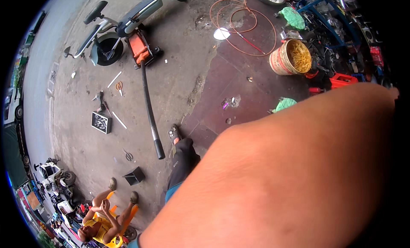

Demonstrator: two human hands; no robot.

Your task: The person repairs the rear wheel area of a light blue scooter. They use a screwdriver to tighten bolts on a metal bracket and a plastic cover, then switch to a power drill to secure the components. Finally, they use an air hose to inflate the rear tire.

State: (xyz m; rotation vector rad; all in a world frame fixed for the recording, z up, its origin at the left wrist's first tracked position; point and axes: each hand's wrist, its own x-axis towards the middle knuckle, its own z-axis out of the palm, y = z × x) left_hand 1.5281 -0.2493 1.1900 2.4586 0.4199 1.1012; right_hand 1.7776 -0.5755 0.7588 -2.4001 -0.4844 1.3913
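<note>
A bare bent arm (265, 171) of mine is raised close to the camera and fills the lower right. I cannot tell which arm it is. Neither of my hands shows clearly; a small bit of skin at the right rim is too cut off to read. Left of the arm my leg (183, 158) in dark trousers and a sandalled foot (174, 132) stand on the ground. Near the foot lies the long black handle (149, 111) of an orange floor jack (139, 47), whose body is under a tilted electric scooter (136, 15).
Scissors (119, 87), a power drill (100, 100), a tray of sockets (101, 122) and a black box (134, 175) lie leftward. Someone in yellow sits on an orange chair (113, 240). A bucket (282, 60), a coiled hose (256, 53) and cluttered tools (341, 34) stand at upper right.
</note>
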